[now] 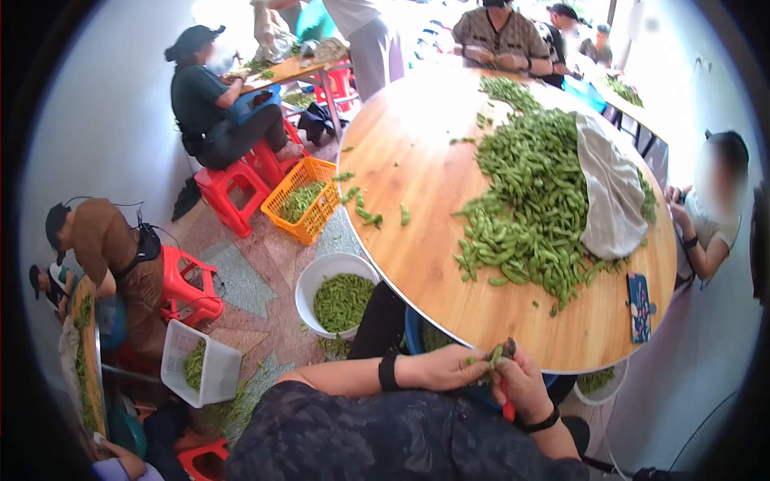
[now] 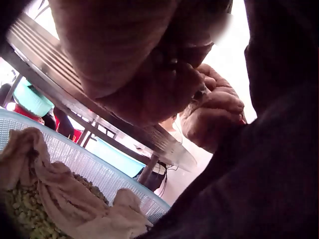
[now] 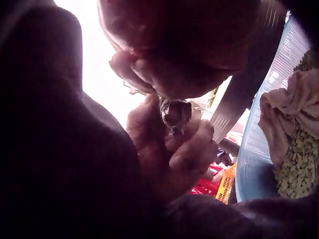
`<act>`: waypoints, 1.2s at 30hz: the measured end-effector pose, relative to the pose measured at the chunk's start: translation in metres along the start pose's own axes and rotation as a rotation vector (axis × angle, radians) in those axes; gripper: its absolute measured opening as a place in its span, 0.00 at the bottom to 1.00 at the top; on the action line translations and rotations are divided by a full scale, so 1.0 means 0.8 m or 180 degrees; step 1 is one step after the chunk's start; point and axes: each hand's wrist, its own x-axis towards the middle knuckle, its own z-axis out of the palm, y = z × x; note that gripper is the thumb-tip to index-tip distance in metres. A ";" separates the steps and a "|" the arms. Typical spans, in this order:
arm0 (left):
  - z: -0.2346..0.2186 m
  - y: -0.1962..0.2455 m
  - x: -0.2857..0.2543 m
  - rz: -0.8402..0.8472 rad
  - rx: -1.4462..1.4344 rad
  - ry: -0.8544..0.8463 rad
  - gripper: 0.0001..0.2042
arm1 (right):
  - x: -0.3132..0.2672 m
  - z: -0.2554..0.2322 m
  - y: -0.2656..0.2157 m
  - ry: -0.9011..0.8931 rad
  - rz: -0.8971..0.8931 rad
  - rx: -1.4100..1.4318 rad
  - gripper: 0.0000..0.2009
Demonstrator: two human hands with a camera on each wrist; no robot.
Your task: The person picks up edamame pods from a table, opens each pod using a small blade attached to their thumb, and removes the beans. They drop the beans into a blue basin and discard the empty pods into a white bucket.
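My left hand and right hand meet just off the near edge of the round wooden table. The left fingers pinch a green soybean pod. In the right hand is a slim tool with a red handle; its kind is hidden by the fingers. A dark tip shows beside the right thumb. Both wrist views are dim, with the fingertips close together. Below the hands, a blue basket holds shelled beans and a crumpled cloth.
A large heap of soybean pods lies on the table beside a pale cloth. A patterned phone rests near the right edge. A white bucket of pods, a yellow crate and red stools stand left; several people sit around.
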 end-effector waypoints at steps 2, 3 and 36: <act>-0.006 -0.007 0.002 -0.0152 -0.0020 -0.0094 0.12 | 0.003 -0.005 0.006 0.0044 -0.0219 -0.0401 0.03; -0.010 -0.006 0.004 -0.0164 0.0028 -0.0138 0.11 | 0.002 -0.008 0.007 0.0028 -0.0486 -0.0864 0.03; -0.111 0.009 -0.128 -0.0261 0.0959 0.2917 0.13 | 0.147 -0.026 -0.080 0.0675 -0.1968 -0.5174 0.06</act>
